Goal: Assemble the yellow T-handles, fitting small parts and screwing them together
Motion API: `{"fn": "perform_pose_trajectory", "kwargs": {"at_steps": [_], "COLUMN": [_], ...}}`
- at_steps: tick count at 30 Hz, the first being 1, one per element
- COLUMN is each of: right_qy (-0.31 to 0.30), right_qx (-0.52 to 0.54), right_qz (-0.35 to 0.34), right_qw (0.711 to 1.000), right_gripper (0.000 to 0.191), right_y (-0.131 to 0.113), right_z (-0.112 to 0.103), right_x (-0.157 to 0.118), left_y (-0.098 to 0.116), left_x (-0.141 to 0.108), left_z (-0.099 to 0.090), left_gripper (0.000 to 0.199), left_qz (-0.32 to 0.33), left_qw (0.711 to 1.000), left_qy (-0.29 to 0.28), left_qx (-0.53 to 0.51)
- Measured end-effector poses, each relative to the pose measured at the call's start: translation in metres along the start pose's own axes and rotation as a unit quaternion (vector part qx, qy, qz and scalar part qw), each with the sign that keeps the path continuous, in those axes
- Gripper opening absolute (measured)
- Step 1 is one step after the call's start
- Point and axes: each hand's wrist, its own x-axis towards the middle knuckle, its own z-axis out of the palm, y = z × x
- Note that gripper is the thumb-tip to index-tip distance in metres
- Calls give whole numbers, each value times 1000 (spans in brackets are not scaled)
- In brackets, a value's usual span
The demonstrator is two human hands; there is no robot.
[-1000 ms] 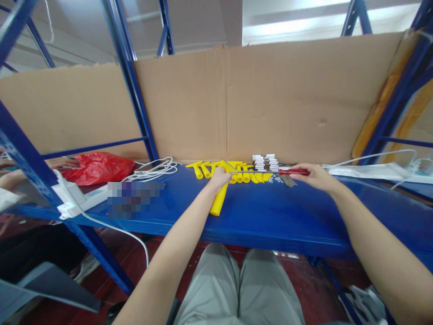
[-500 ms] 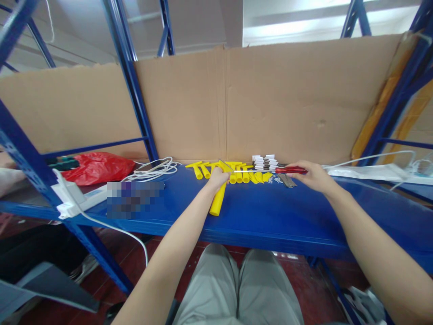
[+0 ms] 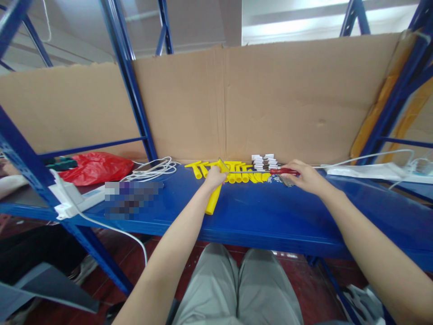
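My left hand (image 3: 215,177) is closed around a yellow T-shaped tool (image 3: 213,201), whose round handle points down toward the shelf's front edge. My right hand (image 3: 303,175) grips the red handle of a screwdriver (image 3: 280,171). The screwdriver's long shaft lies level and its tip reaches the head of the yellow tool beside my left fingers. Behind and between my hands are several more yellow T-shaped tools (image 3: 245,178) in a row, with small yellow pieces (image 3: 260,177) at their right. White-ended pieces (image 3: 264,161) are stacked behind these, and thin metal pieces (image 3: 287,181) lie partly under my right hand.
A blue shelf (image 3: 264,216) is backed by cardboard (image 3: 287,99). At left are a red bag (image 3: 99,168), coiled white cable (image 3: 157,168), a white power strip (image 3: 69,201), a blurred-out item and another person's hand. White wrapping (image 3: 368,170) lies at right.
Both hands have shifted slightly left, with the screwdriver and the yellow tool. The yellow tool's handle has moved left and its head shows more beside my fingers.
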Motion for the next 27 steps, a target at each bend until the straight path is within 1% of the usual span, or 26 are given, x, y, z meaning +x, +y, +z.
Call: {"fn": "perform_pose_trajectory", "kwargs": {"at_steps": [5, 10, 14, 19, 23, 27], "right_qy": [-4, -22, -31, -36, -49, -82], "right_qx": [10, 16, 17, 17, 33, 79], "right_qz": [38, 74, 76, 66, 75, 87], "right_qw": [999, 997, 997, 997, 995, 990], "right_gripper": [32, 36, 26, 24, 30, 40], "right_y": [1, 3, 1, -4, -4, 0], "right_z": [5, 8, 8, 4, 6, 15], "right_x": [-1, -2, -2, -1, 0, 0], "left_y": [-3, -2, -1, -2, 1, 4], "left_x": [3, 3, 2, 2, -1, -4], "left_z": [0, -1, -3, -3, -4, -6], "left_gripper": [15, 13, 14, 17, 18, 19], "left_qz": [8, 0, -1, 9, 25, 28], "left_qw": [1000, 999, 998, 993, 990, 982], "left_qy": [-2, 0, -3, -5, -9, 5], "left_qx": [23, 39, 70, 115, 138, 184]}}
